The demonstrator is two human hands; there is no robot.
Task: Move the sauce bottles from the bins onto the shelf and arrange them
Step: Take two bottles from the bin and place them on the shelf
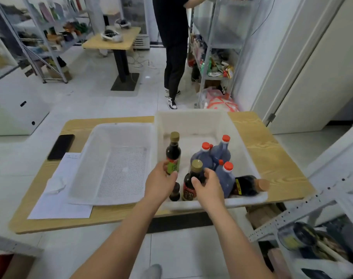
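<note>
Two white bins stand side by side on a wooden table. The left bin (pixel 85 164) holds nothing. The right bin (pixel 193 119) holds several sauce bottles. My left hand (pixel 160 183) grips a dark bottle with a green label (pixel 173 152), upright at the bin's left side. My right hand (pixel 209 187) grips a dark bottle with a red label (pixel 191 182), upright at the bin's near wall. Behind my right hand stand three jugs with red caps (pixel 222 152). A dark bottle with a brown cap (pixel 250 185) lies on its side at the near right corner. A small dark bottle (pixel 174 192) shows under my left hand.
A black phone (pixel 61 147) and white papers (pixel 58 190) lie on the table's left part. A metal shelf (pixel 304 210) with dark bottles stands at my right. Another person (pixel 174 47) stands beyond the table at a tall shelf unit (pixel 222 47). A second table (pixel 113 42) is farther back.
</note>
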